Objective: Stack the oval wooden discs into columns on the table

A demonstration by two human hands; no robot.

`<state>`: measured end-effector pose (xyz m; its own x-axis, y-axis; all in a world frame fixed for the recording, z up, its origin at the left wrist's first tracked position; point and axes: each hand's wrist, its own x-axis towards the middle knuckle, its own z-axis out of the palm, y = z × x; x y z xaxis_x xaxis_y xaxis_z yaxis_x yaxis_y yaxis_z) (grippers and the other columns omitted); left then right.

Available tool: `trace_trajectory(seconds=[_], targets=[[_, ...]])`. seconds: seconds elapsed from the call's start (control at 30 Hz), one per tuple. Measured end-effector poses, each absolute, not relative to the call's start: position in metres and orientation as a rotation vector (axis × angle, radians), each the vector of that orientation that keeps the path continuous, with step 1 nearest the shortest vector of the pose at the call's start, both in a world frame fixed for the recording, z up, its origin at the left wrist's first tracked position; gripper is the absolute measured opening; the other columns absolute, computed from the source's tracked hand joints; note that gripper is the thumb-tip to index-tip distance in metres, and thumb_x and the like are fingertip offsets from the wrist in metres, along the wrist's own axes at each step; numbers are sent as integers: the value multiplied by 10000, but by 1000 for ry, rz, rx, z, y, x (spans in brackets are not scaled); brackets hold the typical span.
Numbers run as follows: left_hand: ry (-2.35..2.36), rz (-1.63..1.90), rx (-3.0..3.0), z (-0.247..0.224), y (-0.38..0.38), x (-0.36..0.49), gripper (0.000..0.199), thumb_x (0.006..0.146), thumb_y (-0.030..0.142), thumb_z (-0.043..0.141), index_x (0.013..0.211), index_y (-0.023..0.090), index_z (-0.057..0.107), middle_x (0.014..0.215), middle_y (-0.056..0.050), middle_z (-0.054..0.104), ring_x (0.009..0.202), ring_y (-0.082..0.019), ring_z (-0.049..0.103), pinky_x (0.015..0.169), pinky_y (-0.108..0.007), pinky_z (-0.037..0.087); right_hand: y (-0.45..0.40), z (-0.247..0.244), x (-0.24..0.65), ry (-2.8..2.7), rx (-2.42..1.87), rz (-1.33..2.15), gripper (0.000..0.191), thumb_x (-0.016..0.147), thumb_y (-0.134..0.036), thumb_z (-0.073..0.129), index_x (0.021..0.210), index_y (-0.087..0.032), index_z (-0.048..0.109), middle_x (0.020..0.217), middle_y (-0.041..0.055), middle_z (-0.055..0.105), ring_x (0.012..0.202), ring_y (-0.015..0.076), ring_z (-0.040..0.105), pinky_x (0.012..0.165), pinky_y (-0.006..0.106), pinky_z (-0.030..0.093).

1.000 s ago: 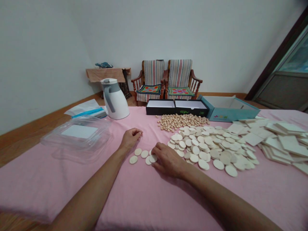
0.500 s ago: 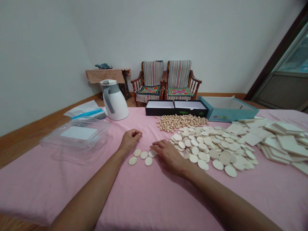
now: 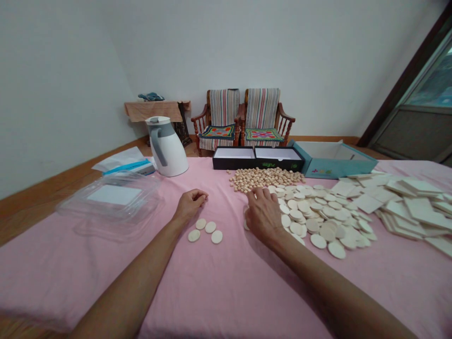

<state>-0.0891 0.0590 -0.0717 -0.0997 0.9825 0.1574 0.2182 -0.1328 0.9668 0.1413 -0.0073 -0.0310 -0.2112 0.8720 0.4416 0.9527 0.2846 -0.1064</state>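
Note:
My left hand [image 3: 190, 205] rests curled on the pink cloth [image 3: 226, 292], holding nothing visible. Just below it lie several flat round wooden discs [image 3: 210, 227] in a small group. My right hand [image 3: 263, 214] presses down at the near-left edge of a large heap of similar discs [image 3: 323, 221]. Its fingers touch the discs, and one disc [image 3: 246, 225] shows at its left side. The palm hides whatever lies beneath it. Small wooden pellets [image 3: 263, 179] form a mound just beyond that hand.
Square wooden tiles [image 3: 399, 202] lie piled at the right. Behind them stand a black open box [image 3: 257, 157] and a teal box [image 3: 332, 162]. On the left are a clear plastic container [image 3: 113, 197], a white jug [image 3: 165, 147] and a plastic bag [image 3: 123, 165].
My right hand has moved right, from the small group of discs to the large heap. The disc nearest it in the small group is gone from there. My left hand has stayed put.

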Motion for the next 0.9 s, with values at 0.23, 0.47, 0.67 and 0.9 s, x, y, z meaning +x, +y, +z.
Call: trace_trajectory(seconds=[0.23, 0.47, 0.67, 0.9], targets=[[1390, 1300, 1426, -72, 58, -89, 197, 604, 297, 653, 704, 129, 667, 666, -54, 665, 570, -123, 543, 531, -231, 385, -27, -38, 121, -2534, -925, 194, 148, 847, -183, 491, 968, -170, 577, 966, 75, 567, 895, 189, 470, 759, 313, 349], [1380, 1299, 1422, -70, 56, -89, 205, 600, 303, 660, 707, 129, 665, 654, -48, 656, 556, -117, 528, 517, -226, 367, -42, -51, 105, -2536, -942, 263, 125, 833, -256, 555, 921, -168, 543, 950, 62, 545, 881, 183, 454, 770, 309, 348], [1369, 1302, 1423, -69, 55, -88, 214, 600, 313, 679, 706, 128, 665, 654, -53, 660, 563, -122, 539, 517, -226, 376, -43, -58, 102, -2466, -968, 281, 132, 813, -204, 538, 938, -165, 535, 930, 63, 537, 881, 188, 452, 776, 307, 361], [1377, 1298, 1418, -73, 60, -91, 210, 605, 305, 667, 708, 122, 664, 656, -54, 659, 554, -116, 534, 526, -228, 382, -17, -42, 128, -2244, -1484, -37, 137, 796, -173, 501, 913, -144, 567, 933, 117, 545, 887, 236, 454, 785, 368, 356]])
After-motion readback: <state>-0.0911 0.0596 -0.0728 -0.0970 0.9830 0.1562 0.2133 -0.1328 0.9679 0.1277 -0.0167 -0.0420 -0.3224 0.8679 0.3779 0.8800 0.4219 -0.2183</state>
